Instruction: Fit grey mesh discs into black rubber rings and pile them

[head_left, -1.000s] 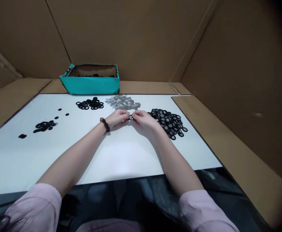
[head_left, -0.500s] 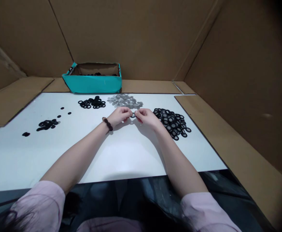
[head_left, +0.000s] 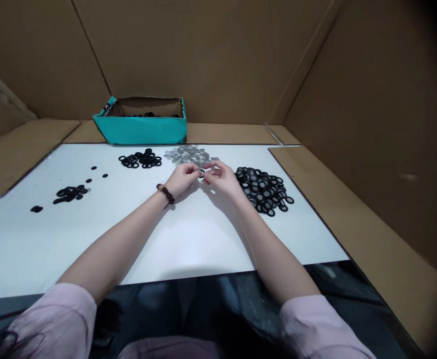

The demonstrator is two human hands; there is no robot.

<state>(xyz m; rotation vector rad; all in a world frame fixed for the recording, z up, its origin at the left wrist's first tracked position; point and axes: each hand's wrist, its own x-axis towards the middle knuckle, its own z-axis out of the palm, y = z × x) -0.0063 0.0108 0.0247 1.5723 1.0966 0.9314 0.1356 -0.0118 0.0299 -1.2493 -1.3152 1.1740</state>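
Note:
Above the white tabletop [head_left: 188, 239], my left hand [head_left: 183, 178] pinches a small black ring [head_left: 202, 173] between thumb and fingertips. My right hand [head_left: 220, 178] meets the ring from the other side, its thumb against the rim and its index finger lifted off a little. The ring is tilted, and fingertips cover part of it. Just behind the hands lies a pile of translucent grey discs [head_left: 188, 153]. To the right of my right hand is a large heap of black rings with grey centres [head_left: 265, 189].
A turquoise box [head_left: 141, 130] with dark pieces inside stands at the back. Black rings [head_left: 141, 159] lie in front of it. Farther left are a small black pile [head_left: 71, 193] and several loose black discs [head_left: 36, 209]. Cardboard walls [head_left: 211, 60] enclose the table.
The ring has gone from lying nearly flat to tilted between my hands. My right index finger has lifted away from it. The view has shifted slightly.

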